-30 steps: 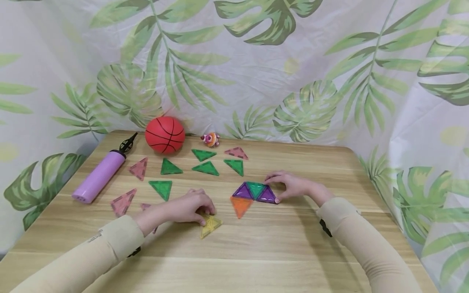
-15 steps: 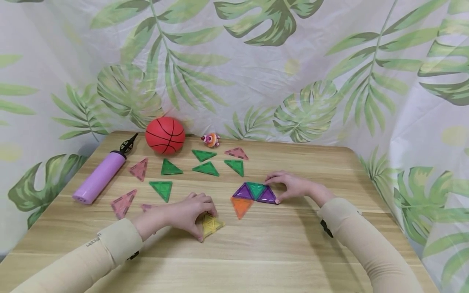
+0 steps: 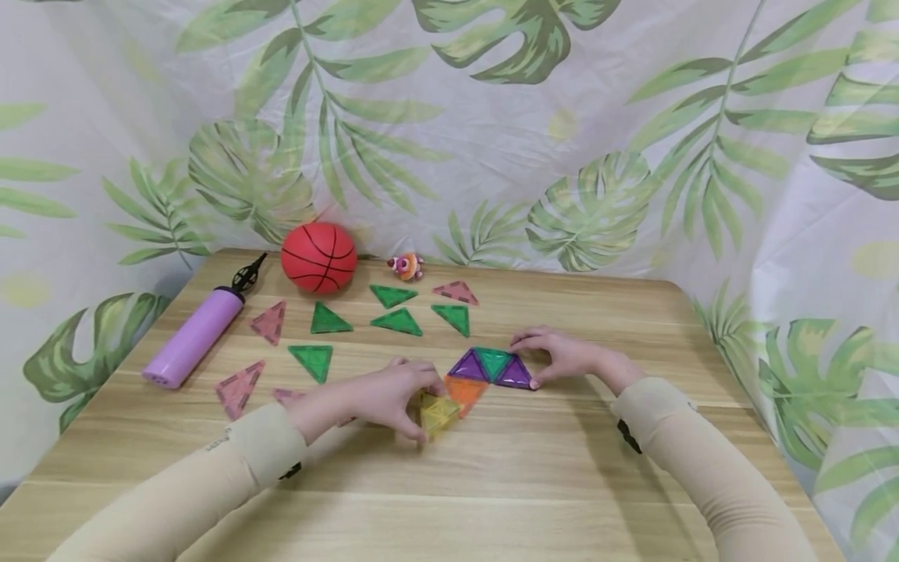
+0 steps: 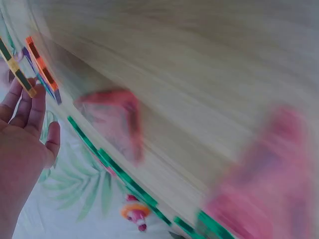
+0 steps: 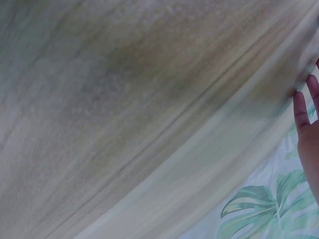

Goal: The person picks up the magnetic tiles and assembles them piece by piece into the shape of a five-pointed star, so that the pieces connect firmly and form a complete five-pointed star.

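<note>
Nearest, the left sleeve point(image 3: 168, 488) and right sleeve point(image 3: 691, 445), both soft beige cloth, run off the bottom of the frame; between them the smooth wood-grained tabletop point(image 3: 534, 484) leaves open room at lower centre. Just above, mid-frame, the left hand point(image 3: 389, 390) pinches a yellow triangle point(image 3: 438, 417) of see-through plastic between thumb and fingers. It covers part of an orange triangle point(image 3: 468, 393) in the head view (the left wrist view shows the two apart). Beyond lies a flat row: left purple triangle point(image 3: 465, 365), teal triangle point(image 3: 494, 362), right purple triangle point(image 3: 514, 374). The right hand point(image 3: 562, 355) holds the row's right end, thumb at a corner, fingers bent; its other fingertips are hard to make out, and the right wrist view cuts the hand off. Loose pink triangles point(image 3: 241, 388) and green triangles point(image 3: 312, 362) scatter left and upward, one pink piece half hidden by the left wrist. Farther back sit a lilac pump point(image 3: 197, 336), a round red ball point(image 3: 319, 257) and a small figurine point(image 3: 406, 267) near the table's far edge, before creased leaf-print cloth point(image 3: 492, 133).
</note>
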Available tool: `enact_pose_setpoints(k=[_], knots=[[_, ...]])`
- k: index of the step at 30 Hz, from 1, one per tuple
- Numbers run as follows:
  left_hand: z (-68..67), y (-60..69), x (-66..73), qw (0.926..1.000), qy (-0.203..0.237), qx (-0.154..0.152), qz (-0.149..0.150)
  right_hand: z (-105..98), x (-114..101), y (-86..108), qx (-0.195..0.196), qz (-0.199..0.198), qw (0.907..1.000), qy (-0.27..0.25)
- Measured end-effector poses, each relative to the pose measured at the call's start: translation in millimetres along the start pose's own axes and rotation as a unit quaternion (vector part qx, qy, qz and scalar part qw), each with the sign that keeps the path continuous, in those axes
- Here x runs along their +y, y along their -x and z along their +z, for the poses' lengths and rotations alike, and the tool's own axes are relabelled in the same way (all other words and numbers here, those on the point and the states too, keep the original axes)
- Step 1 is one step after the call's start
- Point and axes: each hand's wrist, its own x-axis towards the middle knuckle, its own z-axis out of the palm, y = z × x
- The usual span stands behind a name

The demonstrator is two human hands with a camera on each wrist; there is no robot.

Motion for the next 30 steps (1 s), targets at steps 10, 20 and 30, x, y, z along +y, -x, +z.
enact_pose_setpoints(k=[10,20,30], knots=[[18.6,-56.6,28.6,0.9979,-0.057,-0.021,0.020,2,6,-1.1,0.009,-0.022,0.9997,0.008],[36.9,-75.6,39.2,0.9957,-0.092,0.004,0.015,1,4,-1.8,0.010,-0.028,0.9995,0.015],[35.7,-85.2,23.4,0.9967,-0.022,0.055,-0.055,-1,3,-0.2,0.006,-0.027,0.9995,0.012]])
